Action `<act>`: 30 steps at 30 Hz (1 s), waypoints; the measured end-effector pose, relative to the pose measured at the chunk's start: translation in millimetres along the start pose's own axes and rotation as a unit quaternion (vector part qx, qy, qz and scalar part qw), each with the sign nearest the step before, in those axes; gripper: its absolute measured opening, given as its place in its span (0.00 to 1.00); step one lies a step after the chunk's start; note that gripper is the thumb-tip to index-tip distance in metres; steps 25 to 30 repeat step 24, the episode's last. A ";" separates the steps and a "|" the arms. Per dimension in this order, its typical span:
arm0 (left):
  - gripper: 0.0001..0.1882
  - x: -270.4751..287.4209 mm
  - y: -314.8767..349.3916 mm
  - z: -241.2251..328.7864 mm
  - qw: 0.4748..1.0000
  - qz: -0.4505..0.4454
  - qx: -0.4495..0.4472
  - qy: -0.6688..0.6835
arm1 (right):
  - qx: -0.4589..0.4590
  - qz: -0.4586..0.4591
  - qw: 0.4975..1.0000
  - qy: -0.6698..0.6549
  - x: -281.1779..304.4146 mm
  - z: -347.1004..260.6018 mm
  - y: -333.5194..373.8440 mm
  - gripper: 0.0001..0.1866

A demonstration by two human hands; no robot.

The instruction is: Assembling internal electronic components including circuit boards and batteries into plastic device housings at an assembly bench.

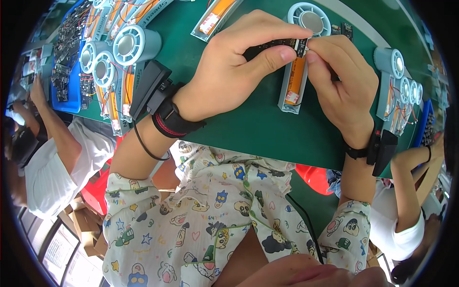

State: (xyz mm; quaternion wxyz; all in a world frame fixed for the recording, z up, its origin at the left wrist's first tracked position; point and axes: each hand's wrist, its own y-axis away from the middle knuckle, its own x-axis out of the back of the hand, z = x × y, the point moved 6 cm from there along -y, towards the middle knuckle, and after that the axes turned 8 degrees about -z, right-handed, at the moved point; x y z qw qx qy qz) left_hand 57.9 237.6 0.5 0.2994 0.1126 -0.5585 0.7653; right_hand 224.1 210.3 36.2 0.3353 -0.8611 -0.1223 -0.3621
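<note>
My left hand (pixel 239 64) is closed in a pinch, thumb and index finger holding a small black circuit board (pixel 301 46). At the board's right edge the fingertips of my right hand (pixel 344 79) are pinched together on what looks like a small white connector (pixel 307 49); the fingers partly hide it. Below both hands lies a light-blue fan housing (pixel 284 98) with a round, ribbed head (pixel 311 22) at its far end. An orange battery (pixel 296 79) with a white and red label and thin wires sits inside its open handle.
Several similar light-blue fan housings (pixel 136 45) with wires and batteries are piled at the far left, others (pixel 389 62) at the right. A blue tray (pixel 71 101) holds many black circuit boards. Another open housing (pixel 215 19) lies beyond my left hand. People sit at both sides.
</note>
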 end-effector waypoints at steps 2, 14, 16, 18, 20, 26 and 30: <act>0.18 2.9 -4.4 12.0 1.000 -0.001 -0.002 -0.014 | -0.003 0.000 1.000 -0.003 -1.4 -1.7 0.0 0.07; 0.14 1.1 0.3 4.2 0.944 0.077 0.299 0.120 | -0.047 -0.036 0.995 -0.077 -4.2 5.9 2.8 0.07; 0.15 -0.8 -0.4 -4.1 0.920 0.064 0.338 0.187 | -0.042 -0.046 0.996 -0.063 0.6 9.4 -4.4 0.08; 0.16 0.0 -4.8 -2.2 0.910 0.060 0.345 0.221 | 0.003 -0.034 0.999 -0.002 8.0 3.9 -9.1 0.08; 0.16 1.9 -3.4 -1.3 0.930 0.041 0.324 0.168 | 0.043 -0.027 0.997 0.059 15.9 -0.5 -11.9 0.08; 0.18 6.7 2.4 7.5 0.942 0.001 0.331 0.061 | -0.080 -0.058 0.994 -0.049 -9.2 6.2 2.8 0.11; 0.18 6.7 2.4 7.5 0.942 0.001 0.331 0.061 | -0.080 -0.058 0.994 -0.049 -9.2 6.2 2.8 0.11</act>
